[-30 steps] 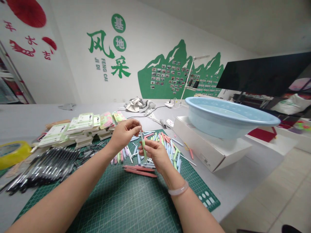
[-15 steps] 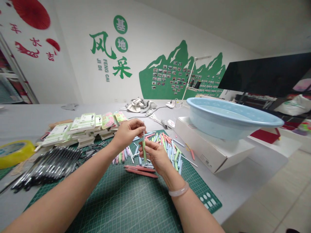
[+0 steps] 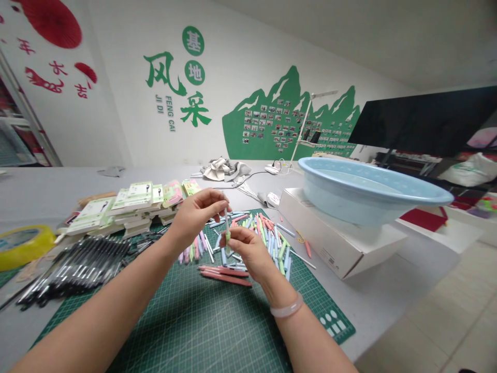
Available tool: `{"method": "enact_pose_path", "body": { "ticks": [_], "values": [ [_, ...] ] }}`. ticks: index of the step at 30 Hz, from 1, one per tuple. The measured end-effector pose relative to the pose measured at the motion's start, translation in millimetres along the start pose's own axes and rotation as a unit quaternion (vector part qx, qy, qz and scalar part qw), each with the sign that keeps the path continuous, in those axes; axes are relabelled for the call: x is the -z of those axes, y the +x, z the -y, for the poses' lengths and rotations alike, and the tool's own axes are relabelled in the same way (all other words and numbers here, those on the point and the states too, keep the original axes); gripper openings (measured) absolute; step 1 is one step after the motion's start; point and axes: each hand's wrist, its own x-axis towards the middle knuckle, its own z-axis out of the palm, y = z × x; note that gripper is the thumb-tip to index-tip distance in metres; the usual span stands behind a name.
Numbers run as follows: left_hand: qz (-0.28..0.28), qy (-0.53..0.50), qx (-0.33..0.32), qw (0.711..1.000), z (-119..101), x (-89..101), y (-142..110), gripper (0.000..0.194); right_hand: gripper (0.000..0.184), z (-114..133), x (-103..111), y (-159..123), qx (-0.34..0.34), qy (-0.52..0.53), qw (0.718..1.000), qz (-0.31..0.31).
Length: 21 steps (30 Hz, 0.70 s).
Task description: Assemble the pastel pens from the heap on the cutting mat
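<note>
The right hand is closed, thumb and fingers gripping the green section of a slim pastel pen, which stands nearly upright over a dark green cutting mat. The left hand is curled, its fingertips pinching near the pen's upper end. A pale jade bangle circles the right wrist. A loose heap of pastel pen barrels covers the mat's far half. Past the mat's left edge, black pens lie in fanned rows near stacked green-and-white packaging cards on the grey bench. A yellow tape roll sits at the left, and a pale blue plastic basin rests on a white cardboard box at the right.
</note>
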Motion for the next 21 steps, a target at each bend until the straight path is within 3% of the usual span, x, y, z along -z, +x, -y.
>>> {"method": "enact_pose_path", "body": {
  "ticks": [4,8,21],
  "values": [
    [-0.078,-0.015,-0.071,0.994,-12.3,2.8,-9.9,0.009,0.017,6.5,1.2,0.1,0.025,-0.068,0.997,0.001],
    [-0.105,-0.001,-0.086,0.991,-18.3,7.1,-20.9,0.006,0.017,11.1,0.3,-0.5,0.044,-0.107,0.993,0.011],
    [-0.095,0.036,-0.11,0.989,-26.8,12.9,-33.2,0.008,0.017,13.5,0.3,-0.3,0.078,-0.11,0.991,0.003]
  ]
}}
